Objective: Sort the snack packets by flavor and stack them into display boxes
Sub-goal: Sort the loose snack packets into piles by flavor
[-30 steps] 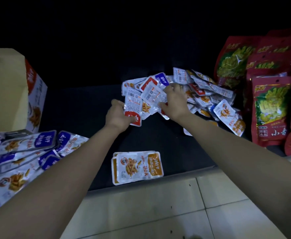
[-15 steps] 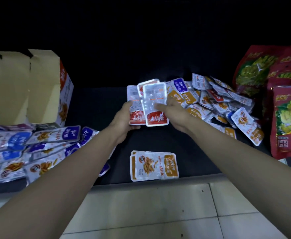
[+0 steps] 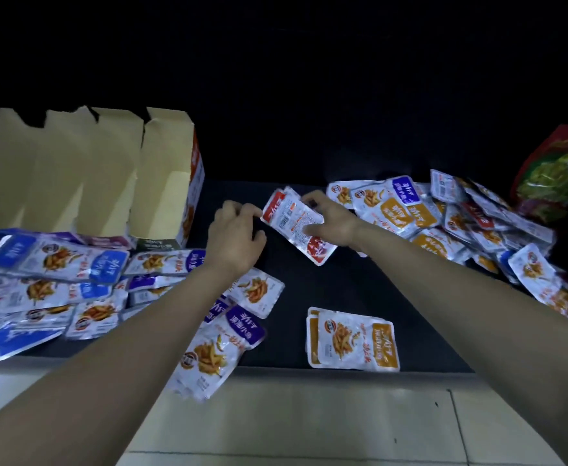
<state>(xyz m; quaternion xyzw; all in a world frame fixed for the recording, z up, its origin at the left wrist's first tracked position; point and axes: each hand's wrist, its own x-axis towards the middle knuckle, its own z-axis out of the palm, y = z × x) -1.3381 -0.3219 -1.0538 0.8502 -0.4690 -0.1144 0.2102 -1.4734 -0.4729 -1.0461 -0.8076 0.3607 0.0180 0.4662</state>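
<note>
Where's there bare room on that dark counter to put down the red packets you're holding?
For the red packets: bare counter shows between the purple packets and the orange stack, and farther back between the cardboard boxes and the mixed pile. The left is crowded with blue packets; the right with that pile.

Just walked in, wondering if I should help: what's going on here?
A person is sorting packets by colour. The right hand grips a stack of red packets, backs up, above the dark surface, with the left hand at its corner. The blue packets are heaped left by the open display box, an orange stack lies in front, and a mixed pile waits right.
</note>
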